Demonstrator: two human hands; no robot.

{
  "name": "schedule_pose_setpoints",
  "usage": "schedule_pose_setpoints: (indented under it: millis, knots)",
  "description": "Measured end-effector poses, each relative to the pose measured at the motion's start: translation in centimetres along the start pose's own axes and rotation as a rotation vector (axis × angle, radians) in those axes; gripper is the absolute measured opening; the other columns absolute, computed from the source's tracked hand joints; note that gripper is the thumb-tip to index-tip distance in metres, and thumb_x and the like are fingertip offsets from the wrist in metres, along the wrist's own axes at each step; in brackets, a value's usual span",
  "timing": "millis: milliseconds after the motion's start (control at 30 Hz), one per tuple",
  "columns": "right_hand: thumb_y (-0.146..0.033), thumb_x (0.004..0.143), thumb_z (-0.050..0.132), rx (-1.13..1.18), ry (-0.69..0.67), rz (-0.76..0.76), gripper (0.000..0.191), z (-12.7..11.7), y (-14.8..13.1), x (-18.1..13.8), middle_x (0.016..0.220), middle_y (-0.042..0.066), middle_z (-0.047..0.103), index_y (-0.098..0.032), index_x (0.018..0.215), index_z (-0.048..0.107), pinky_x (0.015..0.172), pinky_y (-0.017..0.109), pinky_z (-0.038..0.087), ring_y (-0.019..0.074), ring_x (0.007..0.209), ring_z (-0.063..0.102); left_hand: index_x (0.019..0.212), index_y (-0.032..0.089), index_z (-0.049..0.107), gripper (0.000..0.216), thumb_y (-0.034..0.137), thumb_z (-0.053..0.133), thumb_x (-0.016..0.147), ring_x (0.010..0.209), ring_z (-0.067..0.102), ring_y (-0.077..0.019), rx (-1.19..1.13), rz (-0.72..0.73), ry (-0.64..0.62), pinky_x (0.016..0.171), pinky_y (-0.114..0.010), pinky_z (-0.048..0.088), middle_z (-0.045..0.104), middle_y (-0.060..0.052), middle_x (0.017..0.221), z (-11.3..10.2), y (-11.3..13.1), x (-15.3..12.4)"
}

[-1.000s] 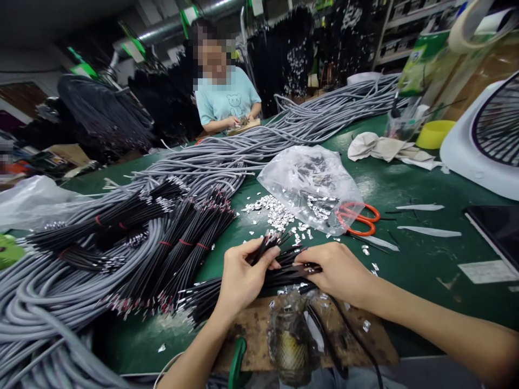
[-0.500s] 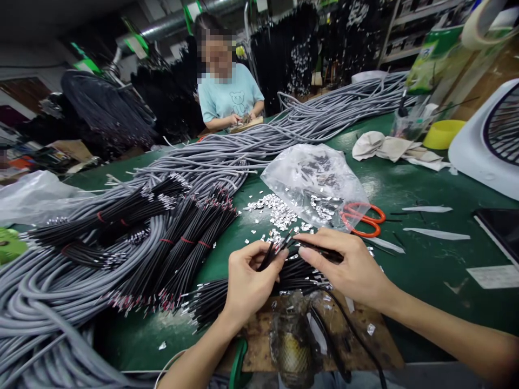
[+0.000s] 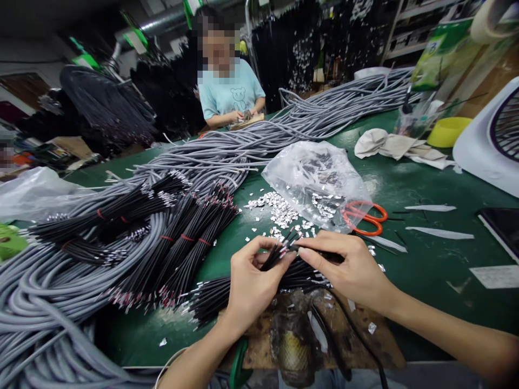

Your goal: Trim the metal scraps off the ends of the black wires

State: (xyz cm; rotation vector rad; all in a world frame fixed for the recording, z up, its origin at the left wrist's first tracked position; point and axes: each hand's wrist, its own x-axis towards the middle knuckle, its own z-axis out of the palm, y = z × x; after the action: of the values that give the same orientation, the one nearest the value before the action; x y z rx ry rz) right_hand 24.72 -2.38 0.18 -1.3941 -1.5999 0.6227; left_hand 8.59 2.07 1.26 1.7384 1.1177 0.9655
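Note:
Several black wires [image 3: 272, 257] with bare silvery and red-marked ends are pinched in my left hand [image 3: 253, 281], their tips pointing up and to the right. My right hand [image 3: 352, 265] is closed, thumb and forefinger meeting at those wire ends; a dark, slim length runs back under its palm, and I cannot make out whether it is a wire or a tool. Beneath both hands lies a loose bundle of black wires [image 3: 213, 301]. Just beyond my fingertips is a scattered heap of small silvery pieces [image 3: 279, 208].
A clear plastic bag [image 3: 318, 170] of small parts partly covers orange-handled scissors [image 3: 381, 219]. Tied black wire bundles [image 3: 184, 243] rest on thick grey cables [image 3: 24, 286] at left. Before me is a wooden board [image 3: 255, 348]. A fan [image 3: 482, 135] stands right; a co-worker [image 3: 229, 97] sits opposite.
The wires in my left hand have fanned out and show more of their ends. Both hands have shifted very slightly right, the fingertips still close together.

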Motion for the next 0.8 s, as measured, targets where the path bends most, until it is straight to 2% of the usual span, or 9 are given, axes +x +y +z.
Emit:
schedule_pose_setpoints:
  millis: [67,167,267,333,500,600,800]
  knots:
    - [-0.029,0.082,0.052,-0.004,0.014,0.0,0.021,0.03,-0.09,-0.1,0.074,-0.001,0.062,-0.023,0.095,0.067,0.06,0.024,0.04,0.0101,0.065,0.055,0.066,0.013,0.055,0.019,0.026,0.068,0.067,0.049,0.047,-0.0055,-0.02,-0.035,0.002,0.046,-0.015,0.036,0.053,0.004,0.056,-0.08,0.09,-0.01]
    - [-0.03,0.082,0.052,-0.008,0.029,0.0,0.02,0.1,-0.27,-0.17,0.073,0.0,0.062,-0.022,0.093,0.068,0.058,0.024,0.04,0.0103,0.063,0.055,0.059,0.013,0.051,0.024,0.029,0.064,0.072,0.037,0.043,-0.0051,-0.051,-0.09,-0.081,0.039,-0.015,0.034,0.048,0.005,0.041,-0.36,0.41,-0.01]
    - [-0.028,0.081,0.053,0.013,0.041,-0.008,0.019,0.03,-0.38,-0.16,0.073,0.0,0.063,-0.021,0.089,0.069,0.059,0.024,0.041,0.0106,0.064,0.056,0.061,0.013,0.055,0.025,0.032,0.059,0.077,0.038,0.048,-0.0075,-0.068,-0.109,-0.187,0.042,-0.017,0.039,0.055,0.002,0.042,-0.66,0.67,0.0]
    - [-0.027,0.081,0.054,0.044,0.064,-0.008,0.018,-0.09,-0.37,-0.11,0.075,0.001,0.064,-0.021,0.087,0.069,0.061,0.023,0.042,0.0107,0.066,0.056,0.061,0.012,0.057,0.025,0.032,0.058,0.077,0.041,0.052,-0.0088,-0.053,-0.092,-0.213,0.046,-0.018,0.042,0.059,-0.001,0.045,-0.73,0.76,0.03]
    - [-0.029,0.074,0.062,0.135,0.08,0.015,0.021,-0.32,-0.32,0.06,0.069,0.002,0.062,-0.017,0.09,0.069,0.053,0.021,0.041,0.0104,0.059,0.053,0.056,0.012,0.058,0.025,0.029,0.062,0.073,0.046,0.054,-0.0107,0.001,-0.052,-0.211,0.048,-0.019,0.042,0.061,-0.003,0.048,-0.47,0.91,0.04]
    - [-0.02,0.075,0.06,0.192,0.03,-0.021,0.016,-0.29,-0.4,0.07,0.062,0.001,0.06,-0.016,0.086,0.07,0.047,0.02,0.038,0.009,0.054,0.051,0.061,0.012,0.061,0.019,0.028,0.065,0.07,0.047,0.056,-0.012,-0.023,-0.09,-0.209,0.049,-0.02,0.044,0.062,-0.003,0.051,-0.24,0.89,-0.04]
    - [-0.008,0.072,0.056,0.168,0.03,-0.075,0.022,-0.37,-0.51,0.01,0.062,0.001,0.06,-0.016,0.088,0.07,0.047,0.019,0.037,0.0085,0.052,0.05,0.063,0.012,0.061,0.015,0.023,0.07,0.064,0.05,0.059,-0.013,-0.089,-0.136,-0.135,0.051,-0.021,0.046,0.064,-0.002,0.055,-0.01,0.67,0.06]
